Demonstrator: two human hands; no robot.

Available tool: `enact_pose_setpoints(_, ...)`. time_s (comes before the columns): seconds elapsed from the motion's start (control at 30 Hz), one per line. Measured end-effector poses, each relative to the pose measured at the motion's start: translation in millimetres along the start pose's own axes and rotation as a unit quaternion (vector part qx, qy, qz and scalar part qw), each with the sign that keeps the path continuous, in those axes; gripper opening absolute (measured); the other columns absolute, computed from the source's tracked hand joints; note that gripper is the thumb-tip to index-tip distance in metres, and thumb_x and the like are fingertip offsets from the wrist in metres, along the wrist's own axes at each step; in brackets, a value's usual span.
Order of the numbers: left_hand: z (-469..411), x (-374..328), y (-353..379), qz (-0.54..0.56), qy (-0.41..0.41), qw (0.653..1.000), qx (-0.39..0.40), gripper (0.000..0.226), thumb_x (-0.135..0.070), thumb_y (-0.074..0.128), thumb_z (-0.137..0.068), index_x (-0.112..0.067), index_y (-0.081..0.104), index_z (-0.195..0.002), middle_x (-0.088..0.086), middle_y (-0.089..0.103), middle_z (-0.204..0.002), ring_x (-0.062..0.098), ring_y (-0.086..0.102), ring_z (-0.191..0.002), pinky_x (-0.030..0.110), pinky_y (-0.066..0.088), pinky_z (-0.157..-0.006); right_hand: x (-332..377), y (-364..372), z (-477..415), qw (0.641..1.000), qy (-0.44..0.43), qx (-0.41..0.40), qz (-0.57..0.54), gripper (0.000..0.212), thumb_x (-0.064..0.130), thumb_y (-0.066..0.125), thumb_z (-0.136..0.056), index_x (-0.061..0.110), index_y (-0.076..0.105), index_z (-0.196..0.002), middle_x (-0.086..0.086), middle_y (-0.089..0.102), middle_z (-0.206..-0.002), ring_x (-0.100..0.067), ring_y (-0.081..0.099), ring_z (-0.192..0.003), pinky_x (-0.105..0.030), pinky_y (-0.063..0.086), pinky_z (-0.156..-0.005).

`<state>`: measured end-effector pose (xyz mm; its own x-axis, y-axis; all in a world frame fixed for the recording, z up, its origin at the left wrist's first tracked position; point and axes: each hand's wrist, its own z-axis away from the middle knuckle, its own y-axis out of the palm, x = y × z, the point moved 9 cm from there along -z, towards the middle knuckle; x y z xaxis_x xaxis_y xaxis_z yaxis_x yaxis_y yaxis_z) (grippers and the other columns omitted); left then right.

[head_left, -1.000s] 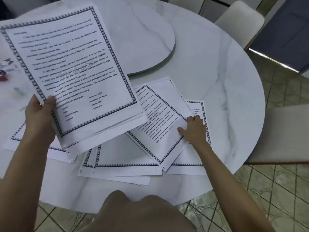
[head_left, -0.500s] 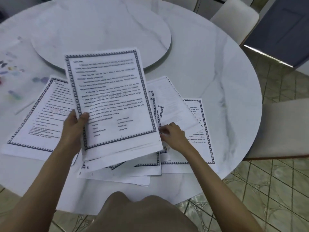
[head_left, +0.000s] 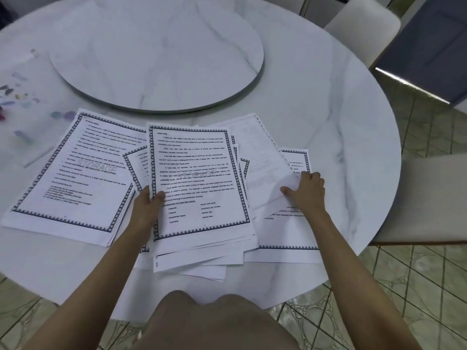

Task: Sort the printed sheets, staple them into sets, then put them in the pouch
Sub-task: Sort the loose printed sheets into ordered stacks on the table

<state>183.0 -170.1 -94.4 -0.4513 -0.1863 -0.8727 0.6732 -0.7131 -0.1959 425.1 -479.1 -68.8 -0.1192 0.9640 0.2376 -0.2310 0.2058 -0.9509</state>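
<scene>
- Head view shows my left hand [head_left: 147, 205] pinching the left edge of the held stack [head_left: 199, 183], thumb on top of the printed face and fingers underneath, so it is clamped on paper.
- I see my right hand [head_left: 307, 192] curled onto a blank-backed sheet [head_left: 265, 173], thumb and fingers gripping its lower right part; that sheet overlaps a bordered page [head_left: 295, 233] lying flat beneath it.
- Printed sheets are all on the near half of the marble table [head_left: 341, 122]: the stack in the middle over several fanned pages, and a separate "STORAGE" page [head_left: 75, 173] to the left, its right edge tucked under others.
- Risk, as I judge it: the stack is held along one edge only, and its lower pages already splay out of line, so a tilt could let them slide out and mix with the unsorted ones.
- Another risk: loose pages near the table's front edge overhang slightly; dragging the right-hand sheet could sweep one to the floor.
- Thin paper bends easily; a hard one-handed pull could crease or tear the sheet.
- Surfaces: smooth, glossy white stone with grey veins and a raised round turntable [head_left: 156, 54], both slippery for paper.
- A clear patterned plastic sleeve [head_left: 25, 104] lies far left, possibly the pouch; I see no stapler.
</scene>
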Motion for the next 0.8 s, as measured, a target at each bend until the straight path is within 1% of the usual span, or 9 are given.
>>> enact_pose_setpoints(0.07, -1, 3, 0, -0.003, -0.008, 1.000, -0.002, 0.045, -0.021, 0.045, -0.097, -0.004, 0.036, -0.138, 0.011, 0.046, -0.140, 0.027, 0.043, -0.128, 0.037, 0.033, -0.106, -1, 0, -1, 1.000, 0.002, -0.001, -0.012, 0.067, 0.039, 0.068, -0.079, 0.001, 0.043, -0.128, -0.020, 0.040, -0.126, -0.034, 0.038, -0.117, -0.040, 0.036, -0.093)
enact_pose_setpoints(0.2, 1, 1, 3, -0.015, 0.003, 1.000, -0.021, 0.035, -0.014, 0.042, -0.098, -0.005, 0.044, -0.131, 0.011, 0.052, -0.129, 0.019, 0.047, -0.111, 0.028, 0.034, -0.094, -4, 4, -6, 0.998, 0.026, 0.030, -0.054, 0.070, 0.035, 0.073, -0.076, 0.002, 0.042, -0.129, -0.020, 0.039, -0.128, -0.035, 0.036, -0.121, -0.040, 0.035, -0.096)
enact_pose_setpoints(0.27, 2, 1, 4, -0.016, 0.007, 1.000, -0.025, 0.035, -0.013, 0.042, -0.098, -0.005, 0.044, -0.132, 0.011, 0.052, -0.131, 0.021, 0.048, -0.116, 0.028, 0.034, -0.094, -8, 4, -9, 0.994, 0.047, 0.042, -0.091, 0.066, 0.029, 0.074, -0.075, 0.001, 0.043, -0.127, -0.020, 0.042, -0.127, -0.036, 0.040, -0.121, -0.041, 0.037, -0.096)
enact_pose_setpoints(0.37, 0, 2, 2, -0.011, 0.001, 1.000, -0.025, 0.037, -0.015, 0.042, -0.098, -0.005, 0.042, -0.134, 0.009, 0.051, -0.132, 0.024, 0.046, -0.123, 0.029, 0.034, -0.099, -8, -4, -13, 0.986, 0.023, 0.018, -0.166, 0.038, 0.016, 0.067, -0.082, -0.004, 0.056, -0.112, -0.018, 0.056, -0.105, -0.033, 0.053, -0.103, -0.030, 0.038, -0.078)
enact_pose_setpoints(0.4, -2, 3, 1, -0.008, -0.002, 1.000, -0.024, 0.040, -0.017, 0.043, -0.098, -0.005, 0.041, -0.136, 0.008, 0.050, -0.134, 0.024, 0.045, -0.124, 0.031, 0.033, -0.103, -8, -8, -12, 0.984, 0.013, 0.010, -0.177, 0.030, 0.014, 0.063, -0.084, -0.006, 0.059, -0.106, -0.016, 0.055, -0.093, -0.031, 0.053, -0.093, -0.026, 0.032, -0.070)
enact_pose_setpoints(0.47, -5, 2, -3, 0.002, -0.005, 1.000, -0.021, 0.044, -0.018, 0.045, -0.097, -0.006, 0.038, -0.138, 0.004, 0.049, -0.133, 0.021, 0.045, -0.124, 0.036, 0.032, -0.108, -8, -17, -11, 0.979, 0.009, -0.008, -0.205, 0.025, 0.014, 0.060, -0.087, -0.008, 0.062, -0.100, -0.011, 0.052, -0.085, -0.023, 0.048, -0.082, -0.022, 0.025, -0.063)
enact_pose_setpoints(0.6, -11, -4, -19, 0.034, 0.006, 0.999, -0.041, 0.042, -0.017, 0.046, -0.096, -0.006, 0.042, -0.136, 0.002, 0.051, -0.130, 0.021, 0.048, -0.120, 0.038, 0.036, -0.106, -8, -53, -5, 0.963, 0.001, -0.086, -0.256, 0.021, 0.013, 0.060, -0.087, -0.004, 0.064, -0.099, -0.017, 0.057, -0.094, -0.022, 0.048, -0.083, -0.016, 0.026, -0.064)
enact_pose_setpoints(0.7, -13, -15, -35, 0.054, 0.021, 0.996, -0.062, 0.038, -0.015, 0.045, -0.097, -0.005, 0.044, -0.134, 0.006, 0.054, -0.124, 0.022, 0.052, -0.112, 0.036, 0.040, -0.101, 1, -94, -1, 0.963, -0.040, -0.155, -0.215, 0.020, 0.011, 0.056, -0.089, -0.004, 0.063, -0.099, -0.025, 0.057, -0.102, -0.032, 0.055, -0.091, -0.017, 0.025, -0.065)
enact_pose_setpoints(0.8, -18, -23, -54, 0.079, 0.027, 0.992, -0.092, 0.043, -0.019, 0.047, -0.096, -0.008, 0.041, -0.137, 0.006, 0.053, -0.130, 0.024, 0.052, -0.117, 0.039, 0.040, -0.103, 17, -133, 3, 0.960, -0.071, -0.206, -0.178, 0.020, 0.014, 0.053, -0.091, 0.000, 0.063, -0.102, -0.021, 0.060, -0.104, -0.031, 0.057, -0.093, -0.020, 0.030, -0.070)
